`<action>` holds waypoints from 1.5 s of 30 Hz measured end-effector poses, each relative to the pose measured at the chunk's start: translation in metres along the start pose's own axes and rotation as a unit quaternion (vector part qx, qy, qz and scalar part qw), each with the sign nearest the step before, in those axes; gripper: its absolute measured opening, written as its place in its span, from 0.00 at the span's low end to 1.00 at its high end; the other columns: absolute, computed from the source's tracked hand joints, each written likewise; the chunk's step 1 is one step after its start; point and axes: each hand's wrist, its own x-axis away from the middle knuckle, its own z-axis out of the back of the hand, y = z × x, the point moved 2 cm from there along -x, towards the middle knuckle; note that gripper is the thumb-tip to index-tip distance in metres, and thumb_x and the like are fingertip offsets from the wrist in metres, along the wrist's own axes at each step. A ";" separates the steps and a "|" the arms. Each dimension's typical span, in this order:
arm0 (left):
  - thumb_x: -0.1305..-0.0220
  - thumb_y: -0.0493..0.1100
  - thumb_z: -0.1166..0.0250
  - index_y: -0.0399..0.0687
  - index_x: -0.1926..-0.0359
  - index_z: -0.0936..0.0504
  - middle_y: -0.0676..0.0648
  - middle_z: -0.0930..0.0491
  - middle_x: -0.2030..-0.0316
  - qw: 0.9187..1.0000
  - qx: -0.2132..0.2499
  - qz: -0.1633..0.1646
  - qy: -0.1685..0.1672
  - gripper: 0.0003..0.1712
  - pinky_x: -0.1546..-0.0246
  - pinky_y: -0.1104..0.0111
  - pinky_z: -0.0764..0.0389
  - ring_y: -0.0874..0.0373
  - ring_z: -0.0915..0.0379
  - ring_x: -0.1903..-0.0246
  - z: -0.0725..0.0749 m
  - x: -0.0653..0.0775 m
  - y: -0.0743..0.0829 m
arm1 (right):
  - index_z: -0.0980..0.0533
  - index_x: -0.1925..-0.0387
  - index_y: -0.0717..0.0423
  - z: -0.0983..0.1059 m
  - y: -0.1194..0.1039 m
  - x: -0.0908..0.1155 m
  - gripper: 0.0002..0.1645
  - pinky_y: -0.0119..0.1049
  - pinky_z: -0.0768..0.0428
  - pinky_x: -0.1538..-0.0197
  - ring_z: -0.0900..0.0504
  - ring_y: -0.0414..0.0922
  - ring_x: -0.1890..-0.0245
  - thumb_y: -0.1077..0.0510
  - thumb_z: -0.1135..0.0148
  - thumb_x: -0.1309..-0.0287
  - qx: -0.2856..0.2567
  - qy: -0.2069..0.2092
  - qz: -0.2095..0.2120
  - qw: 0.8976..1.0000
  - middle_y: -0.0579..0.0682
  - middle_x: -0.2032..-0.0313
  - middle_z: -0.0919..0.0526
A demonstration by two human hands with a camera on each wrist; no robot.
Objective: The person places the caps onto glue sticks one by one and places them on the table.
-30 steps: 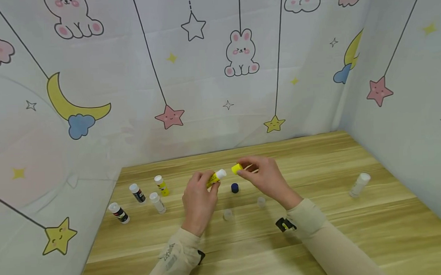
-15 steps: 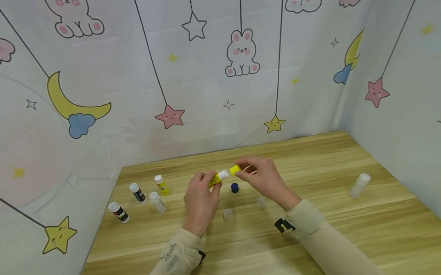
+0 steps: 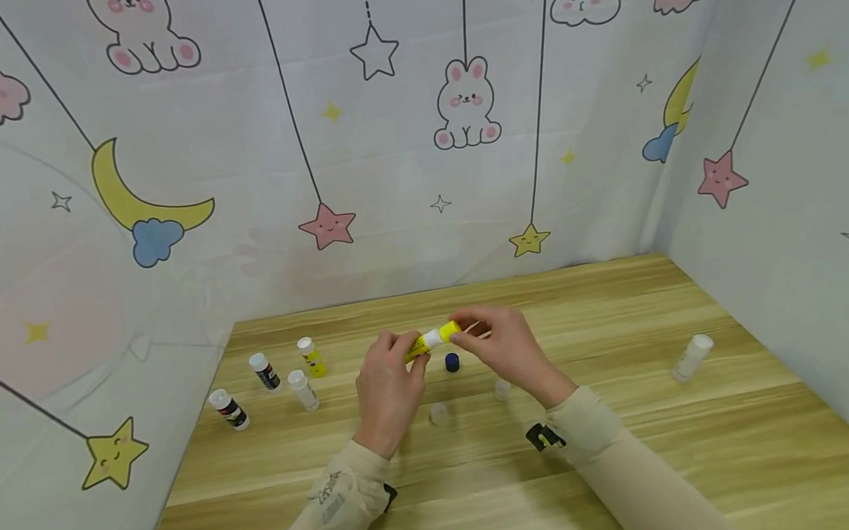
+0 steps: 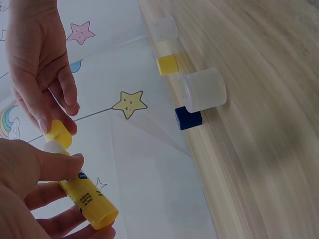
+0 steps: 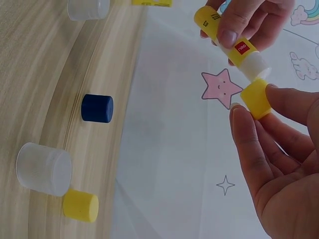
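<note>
In the head view, my left hand point(image 3: 390, 393) grips a yellow glue stick point(image 5: 234, 44), its white end tilted up to the right. My right hand point(image 3: 511, 350) pinches a yellow cap point(image 5: 256, 98) between thumb and fingers. The cap meets the white end of the stick, in line with it; how far it is on cannot be told. Both hands are above the wooden table point(image 3: 612, 320). Below them a dark blue cap point(image 3: 452, 362) and two translucent caps point(image 3: 439, 413) lie on the table. Another yellow cap point(image 5: 80, 205) shows only in the wrist views.
Several glue sticks stand at the left: two dark-labelled ones point(image 3: 265, 372), a yellow one point(image 3: 312, 358) and a white one point(image 3: 303, 390). A lone white glue stick point(image 3: 692, 357) stands far right. Printed cloth point(image 3: 392, 164) walls off the table's back and sides.
The gap between the yellow cap and the glue stick's white end has closed. My left hand has moved slightly right with the stick; my right hand has shifted slightly left.
</note>
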 end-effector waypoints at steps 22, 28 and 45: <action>0.44 0.42 0.22 0.51 0.53 0.13 0.49 0.22 0.63 1.000 -0.015 -0.012 0.003 0.18 0.73 0.60 0.19 0.54 0.23 0.68 -0.001 0.002 0.000 | 0.16 0.49 0.46 -0.002 -0.004 0.002 0.17 0.34 0.16 0.62 0.16 0.37 0.66 0.52 0.28 0.39 -0.007 0.004 -0.008 1.000 0.38 0.61 0.14; 0.44 0.43 0.22 0.51 0.53 0.13 0.49 0.23 0.64 1.000 -0.019 -0.017 0.004 0.17 0.74 0.60 0.19 0.54 0.24 0.68 -0.001 0.003 0.001 | 0.16 0.48 0.47 -0.002 -0.006 0.002 0.17 0.34 0.16 0.63 0.16 0.36 0.66 0.53 0.28 0.39 -0.009 0.007 -0.003 1.000 0.38 0.61 0.14; 0.46 0.42 0.21 0.51 0.54 0.13 0.49 0.23 0.64 1.000 -0.017 -0.020 0.003 0.18 0.74 0.60 0.19 0.54 0.24 0.68 -0.001 0.003 0.003 | 0.16 0.48 0.46 -0.002 -0.007 0.005 0.17 0.34 0.17 0.61 0.16 0.35 0.65 0.53 0.28 0.39 -0.005 0.004 -0.002 1.000 0.38 0.60 0.14</action>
